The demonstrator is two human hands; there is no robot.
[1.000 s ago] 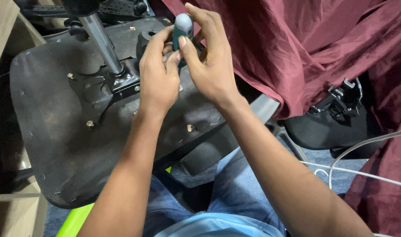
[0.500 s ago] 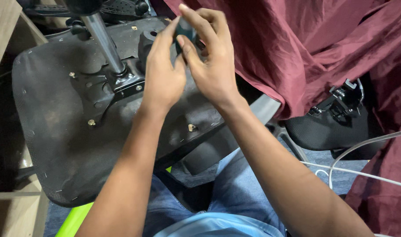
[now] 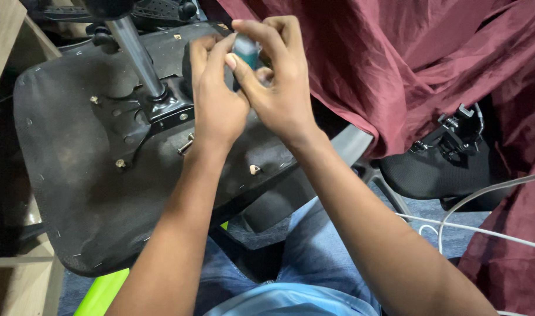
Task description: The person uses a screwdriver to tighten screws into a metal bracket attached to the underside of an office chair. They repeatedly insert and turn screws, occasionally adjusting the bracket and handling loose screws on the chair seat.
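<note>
Scene: a head-worn camera looks down at two bare hands working over an upturned office chair seat point(image 3: 74, 193) that fills the left half of the frame.
Left hand: the left hand point(image 3: 217, 105), upper centre of the frame, is curled closed, its fingertips pinched against a small teal object.
Right hand: the right hand point(image 3: 282, 88), just right of the left and touching it, is also curled closed, thumb and fingers wrapped over the top of the same object.
Held object: a small teal handle point(image 3: 246, 52), possibly a screwdriver grip, shows only as a sliver between the fingers at the top centre; its tip and length are hidden.
Handling: it looks rigid, light and smooth, likely plastic or rubber, so a firm fingertip pinch around its body seems the sensible hold; it could slip if gripped loosely.
Chair underside: black fabric stapled to the seat, a metal mounting plate point(image 3: 144, 120) with bolts, and a chrome gas-lift column point(image 3: 136, 50) rising to the upper left.
Surroundings: maroon cloth point(image 3: 396, 64) drapes the upper right; a black armrest part point(image 3: 449, 158) lies at the right; white cables point(image 3: 472, 228) cross the lower right; blue jeans point(image 3: 320, 257) fill the bottom centre.
</note>
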